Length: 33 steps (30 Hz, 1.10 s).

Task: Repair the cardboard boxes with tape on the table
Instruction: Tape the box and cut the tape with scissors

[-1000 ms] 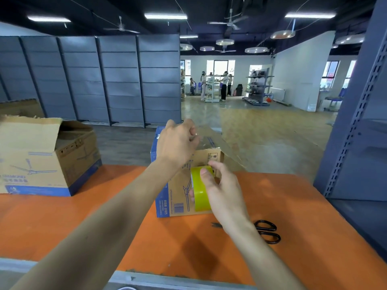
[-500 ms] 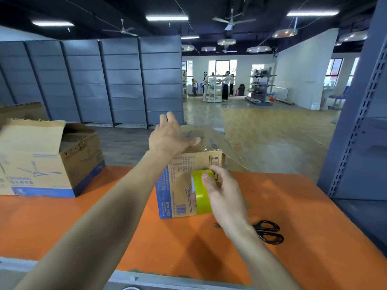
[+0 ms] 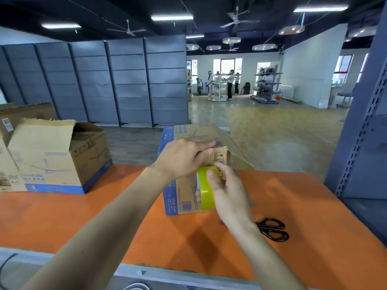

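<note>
A small cardboard box [image 3: 182,197] with blue edges and a fan drawing stands in the middle of the orange table [image 3: 104,222]. Its right flap hangs open to the right. My left hand [image 3: 184,158] lies flat on the box top, fingers straight, pressing along the top front edge. My right hand [image 3: 226,191] grips a roll of yellow-green tape [image 3: 206,189] held upright against the box's front face.
A larger cardboard box [image 3: 58,164] with raised flaps stands at the table's left. Black scissors [image 3: 272,229] lie right of my right wrist. A grey metal rack upright [image 3: 360,132] rises at the right. Grey panels and distant people fill the background.
My left hand lifted off the box top half a second ago and has come back down flat on it, fingers reaching right. The tape roll stays against the box front.
</note>
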Available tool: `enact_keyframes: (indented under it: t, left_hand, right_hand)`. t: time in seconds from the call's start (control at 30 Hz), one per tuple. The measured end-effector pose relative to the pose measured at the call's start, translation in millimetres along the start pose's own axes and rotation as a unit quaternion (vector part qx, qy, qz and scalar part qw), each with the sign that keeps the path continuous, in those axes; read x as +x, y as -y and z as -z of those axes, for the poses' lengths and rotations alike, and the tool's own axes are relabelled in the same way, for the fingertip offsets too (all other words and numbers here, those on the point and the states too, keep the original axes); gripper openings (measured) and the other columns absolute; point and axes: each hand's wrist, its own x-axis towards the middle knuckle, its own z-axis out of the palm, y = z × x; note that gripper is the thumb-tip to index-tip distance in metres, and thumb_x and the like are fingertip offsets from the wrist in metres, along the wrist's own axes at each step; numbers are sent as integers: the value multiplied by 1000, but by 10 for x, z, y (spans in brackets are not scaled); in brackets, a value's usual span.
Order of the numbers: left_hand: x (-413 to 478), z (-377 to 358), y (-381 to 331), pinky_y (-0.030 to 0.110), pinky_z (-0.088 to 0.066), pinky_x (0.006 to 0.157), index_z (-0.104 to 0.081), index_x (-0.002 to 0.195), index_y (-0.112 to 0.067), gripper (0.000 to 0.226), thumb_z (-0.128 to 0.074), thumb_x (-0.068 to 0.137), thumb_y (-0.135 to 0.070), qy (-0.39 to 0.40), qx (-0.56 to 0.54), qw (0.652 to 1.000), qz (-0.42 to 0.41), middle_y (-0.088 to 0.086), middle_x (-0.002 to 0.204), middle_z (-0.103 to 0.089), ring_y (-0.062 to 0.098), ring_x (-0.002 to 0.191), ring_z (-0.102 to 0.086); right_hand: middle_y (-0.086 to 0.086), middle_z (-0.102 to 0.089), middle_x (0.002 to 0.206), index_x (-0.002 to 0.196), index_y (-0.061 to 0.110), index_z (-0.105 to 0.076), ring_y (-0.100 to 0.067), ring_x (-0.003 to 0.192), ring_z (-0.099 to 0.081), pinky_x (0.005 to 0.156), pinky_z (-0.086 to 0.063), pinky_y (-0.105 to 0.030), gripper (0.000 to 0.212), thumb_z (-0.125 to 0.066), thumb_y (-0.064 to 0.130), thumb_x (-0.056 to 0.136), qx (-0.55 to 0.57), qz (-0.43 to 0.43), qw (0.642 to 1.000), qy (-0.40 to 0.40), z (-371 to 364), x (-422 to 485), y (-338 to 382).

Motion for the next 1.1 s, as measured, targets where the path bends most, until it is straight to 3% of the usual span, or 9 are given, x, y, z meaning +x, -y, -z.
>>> enact_keyframes:
  t: [0.1,0.2,0.33,0.43,0.57,0.7,0.8,0.93,1.1]
  left_hand:
    - [50,47,-90,41,-48,102,-55,141,-39,63,-15,101,-66,31,66,997,38,-15,144,-59,16,135,-53]
    - [105,31,-131,40,-38,105,-57,140,-32,51,-20,109,-49,38,79,995,51,-12,146,-56,19,137,-48]
    - [58,4,46,45,-41,107,-71,125,-14,40,-41,107,-33,-27,-52,998,-39,-1,138,-59,22,128,-51]
    - [-49,6,155,41,-50,100,-72,126,-21,45,-44,103,-47,-30,-94,994,-57,-8,131,-66,11,124,-58]
    - [-105,-10,108,42,-51,101,-64,134,-41,52,-32,99,-63,-28,-33,999,-7,-25,140,-59,0,135,-49]
    - [-79,-5,51,36,-52,98,-63,131,-48,37,-40,104,-56,-42,-14,999,22,-30,138,-58,-1,133,-51]
    - [-73,11,18,32,-50,97,-64,129,-49,33,-43,104,-54,-55,-18,998,39,-33,137,-57,-1,130,-53]
    - [-88,-13,-7,28,-49,91,-65,129,-48,34,-44,104,-56,-67,-23,996,45,-32,136,-58,-1,126,-55]
    - [-81,-124,45,40,-45,103,-67,133,-29,37,-57,100,-44,-92,6,996,-13,-14,135,-65,15,125,-61]
  right_hand:
    - [27,-64,68,141,19,-51,30,77,-54,72,-38,2,37,-51,28,105,-49,8,999,3,56,-48,41]
    - [16,-61,137,148,27,-46,-3,130,-51,102,-36,-20,45,-49,38,105,-81,27,996,2,49,-59,-18]
    - [16,-44,152,152,34,-38,-9,140,-39,100,-29,-18,50,-46,45,104,-62,28,997,34,45,-90,-108]
    - [33,-52,137,154,42,-31,2,140,-36,104,-29,-13,54,-47,51,102,-6,27,998,58,11,-158,-209]
    - [6,-71,124,153,48,-26,-6,128,-56,115,-38,-39,63,-46,64,95,-11,36,998,45,-61,-218,-362]
    - [11,-78,90,150,34,-38,-16,108,-68,104,-47,-45,63,-45,61,93,-49,45,998,17,-55,-160,-256]
    - [13,-74,107,139,28,-52,-10,112,-66,96,-48,-29,41,-53,46,101,-88,-15,996,-1,-53,-164,-214]
    - [26,-59,54,103,36,-53,18,57,-59,56,-40,-2,3,-54,34,104,-79,-94,992,37,-40,-166,-230]
    - [3,-51,149,150,24,-45,-17,136,-48,109,-36,-28,54,-48,50,102,-121,-60,990,49,-48,-133,-281]
